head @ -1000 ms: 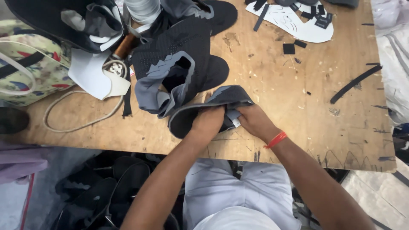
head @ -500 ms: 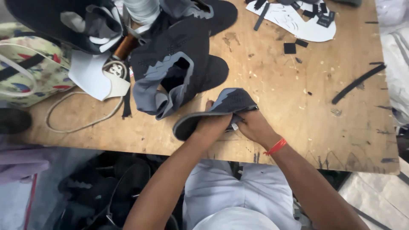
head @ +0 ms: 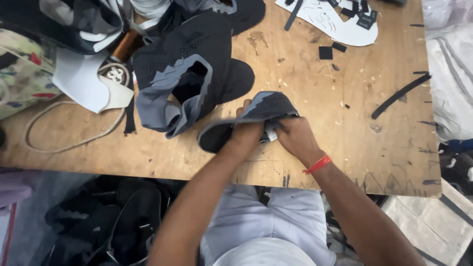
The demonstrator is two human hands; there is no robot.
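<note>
Closest to you, your two forearms reach out over your pale trousers to the near edge of the wooden table (head: pixel 315 74). Your left hand (head: pixel 246 134) and your right hand (head: pixel 294 138) (the one with the red band (head: pixel 317 164) at its wrist) meet on a dark knit shoe upper (head: pixel 256 116) with a grey zigzag patch. The left fingers are clamped over its folded edge from above. The right fingers pinch its underside, beside a small pale tab, though the fingertips themselves are hidden in the fabric. The upper lies on the table just past the near edge, bent double between both hands.

Just beyond it, to the left, a second dark upper with grey lining (head: pixel 185 83) lies open, touching a pile of more dark pieces. Farther left sit a white cut sheet (head: pixel 81 81) and a loose pale cord (head: pixel 64 143). To the right, well apart, lies a thin black strip (head: pixel 400 94). At the far edge is a white pattern piece (head: pixel 340 24) carrying small black scraps.
</note>
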